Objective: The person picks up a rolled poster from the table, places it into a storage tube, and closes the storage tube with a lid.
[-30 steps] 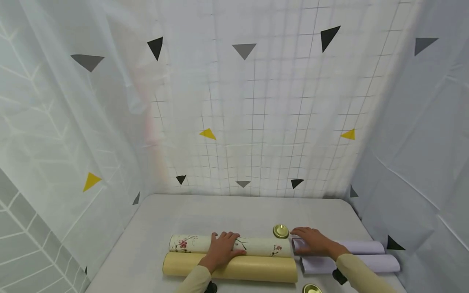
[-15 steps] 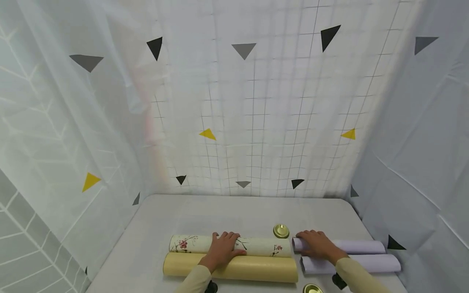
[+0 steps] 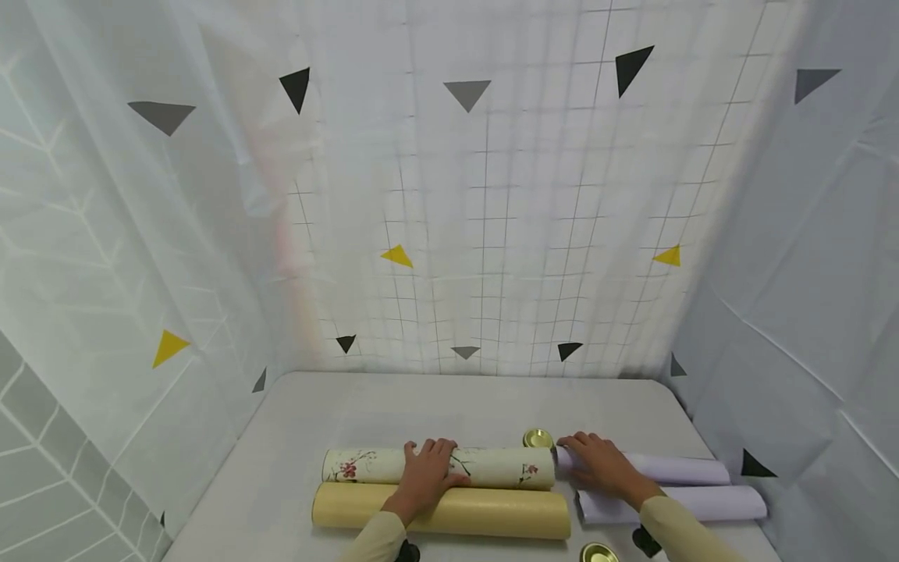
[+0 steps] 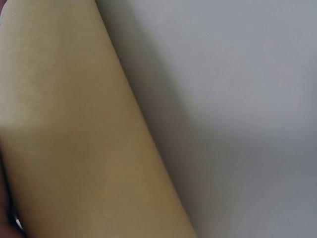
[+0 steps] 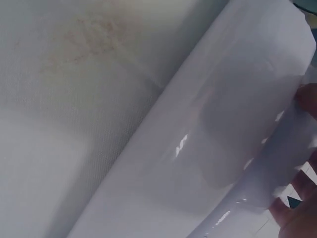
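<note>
My left hand (image 3: 424, 478) grips the middle of a cream paper roll with red flowers (image 3: 382, 467), fingers over its far side and thumb on the near side. Parallel in front lies a yellow roll (image 3: 506, 513), which fills much of the left wrist view. My right hand (image 3: 604, 467) holds the left end of the farther lavender roll (image 3: 681, 470). The nearer lavender roll (image 3: 702, 504) lies just in front of it. In the right wrist view, fingers (image 5: 281, 210) curl at the far side of the held lavender roll (image 5: 277, 153).
One gold lid (image 3: 538, 437) lies behind the floral roll's right end, partly covered by it. Another gold lid (image 3: 598, 553) is at the bottom frame edge. White sheeting (image 3: 456, 195) with triangles hangs behind the white table (image 3: 316, 406) and at both sides.
My right hand has settled onto the farther lavender roll. Lately the floral roll and that lavender roll have shifted slightly left and away, and the floral roll now overlaps the lid's edge.
</note>
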Motion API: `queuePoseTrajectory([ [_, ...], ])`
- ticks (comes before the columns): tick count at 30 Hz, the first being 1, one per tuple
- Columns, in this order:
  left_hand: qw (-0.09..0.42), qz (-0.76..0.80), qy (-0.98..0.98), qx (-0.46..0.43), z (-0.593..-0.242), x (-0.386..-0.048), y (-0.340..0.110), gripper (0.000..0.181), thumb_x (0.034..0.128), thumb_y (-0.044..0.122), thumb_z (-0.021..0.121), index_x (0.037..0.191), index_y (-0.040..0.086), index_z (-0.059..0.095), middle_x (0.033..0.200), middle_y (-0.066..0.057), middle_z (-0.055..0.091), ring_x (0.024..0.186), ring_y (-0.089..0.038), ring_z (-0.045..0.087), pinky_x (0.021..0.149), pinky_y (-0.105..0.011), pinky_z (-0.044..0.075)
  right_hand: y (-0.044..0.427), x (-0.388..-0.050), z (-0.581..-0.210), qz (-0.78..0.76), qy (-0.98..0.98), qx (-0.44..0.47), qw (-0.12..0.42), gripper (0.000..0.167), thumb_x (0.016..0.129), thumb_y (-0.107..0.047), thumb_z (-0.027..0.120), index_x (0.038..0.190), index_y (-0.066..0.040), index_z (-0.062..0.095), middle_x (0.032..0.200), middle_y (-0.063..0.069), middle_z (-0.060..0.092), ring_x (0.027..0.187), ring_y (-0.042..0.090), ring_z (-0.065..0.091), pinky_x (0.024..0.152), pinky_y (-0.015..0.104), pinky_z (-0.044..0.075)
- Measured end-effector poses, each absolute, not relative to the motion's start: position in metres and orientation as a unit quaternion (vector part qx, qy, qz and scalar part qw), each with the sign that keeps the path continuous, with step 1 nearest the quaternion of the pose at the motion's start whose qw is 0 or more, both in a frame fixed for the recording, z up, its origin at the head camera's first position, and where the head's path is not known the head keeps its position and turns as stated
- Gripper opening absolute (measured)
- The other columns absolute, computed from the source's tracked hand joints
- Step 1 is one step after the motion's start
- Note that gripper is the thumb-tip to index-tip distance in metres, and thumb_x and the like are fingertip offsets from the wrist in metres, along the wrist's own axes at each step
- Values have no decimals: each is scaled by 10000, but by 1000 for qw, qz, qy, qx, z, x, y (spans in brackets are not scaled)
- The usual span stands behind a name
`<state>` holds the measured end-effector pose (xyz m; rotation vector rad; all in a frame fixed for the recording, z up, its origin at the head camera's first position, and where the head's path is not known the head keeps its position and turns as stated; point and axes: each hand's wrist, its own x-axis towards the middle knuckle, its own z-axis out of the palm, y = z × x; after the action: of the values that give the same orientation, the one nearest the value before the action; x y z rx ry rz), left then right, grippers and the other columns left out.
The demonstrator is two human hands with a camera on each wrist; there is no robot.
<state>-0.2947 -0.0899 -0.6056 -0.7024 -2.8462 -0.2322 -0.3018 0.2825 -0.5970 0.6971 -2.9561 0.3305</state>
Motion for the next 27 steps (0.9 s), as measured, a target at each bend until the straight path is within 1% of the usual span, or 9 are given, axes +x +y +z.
queuePoseTrajectory([
  [3,121,-77,-962,-232,-609,-295,-90,651,906,680,542,1340,195,570,1271,17,650,1139,-203,590,975,-586,382,279,-301,-596,108,-961,245,68,475,859,-218,815,1289,-137,630,1127,24,657,1001,278,645,795,513,528],
  [5,134,-81,-960,-231,-610,-295,-90,653,911,673,541,1342,183,571,1277,10,651,1149,-211,590,979,-597,377,277,-301,-595,113,-959,249,73,483,859,-219,818,1296,-145,628,1121,15,647,978,257,647,794,500,535],
  [9,158,-90,-956,-229,-610,-295,-92,653,916,658,547,1335,158,577,1277,-3,654,1150,-227,591,974,-615,375,273,-302,-595,135,-957,249,56,520,856,-220,823,1329,-155,620,1144,9,627,936,223,663,768,475,542],
  [14,186,-72,-953,-227,-611,-296,-93,655,903,682,537,1314,174,586,1252,16,660,1129,-208,594,965,-602,389,266,-300,-594,151,-958,241,36,537,873,-269,809,1361,-171,608,1204,-1,624,977,224,681,766,458,543],
  [17,188,-70,-953,-228,-615,-298,-93,650,903,679,541,1322,185,586,1261,22,662,1140,-202,594,980,-605,392,262,-296,-591,148,-958,241,40,543,870,-281,810,1360,-158,611,1211,3,633,985,227,684,768,459,545],
  [21,174,-78,-956,-223,-618,-299,-93,646,904,669,552,1349,201,576,1294,33,655,1174,-194,586,1009,-615,383,258,-293,-590,148,-958,242,46,550,862,-254,813,1350,-107,607,1211,31,649,973,241,686,774,479,551],
  [23,164,-80,-959,-218,-618,-299,-93,651,906,667,549,1364,205,567,1312,38,651,1198,-190,583,1029,-616,375,257,-294,-593,155,-957,241,42,567,870,-237,805,1363,-74,580,1242,54,657,1023,266,693,824,506,565],
  [26,167,-80,-959,-217,-619,-298,-93,656,904,676,538,1366,211,564,1305,44,653,1194,-184,583,1032,-613,375,256,-295,-596,163,-956,242,35,603,884,-221,792,1393,-24,534,1292,95,663,1108,301,691,917,522,560],
  [27,175,-80,-956,-220,-619,-299,-93,657,905,683,530,1356,206,569,1294,40,658,1180,-187,587,1017,-611,381,255,-295,-596,167,-955,242,32,614,888,-216,788,1400,-6,522,1306,112,663,1139,314,685,950,525,552],
])
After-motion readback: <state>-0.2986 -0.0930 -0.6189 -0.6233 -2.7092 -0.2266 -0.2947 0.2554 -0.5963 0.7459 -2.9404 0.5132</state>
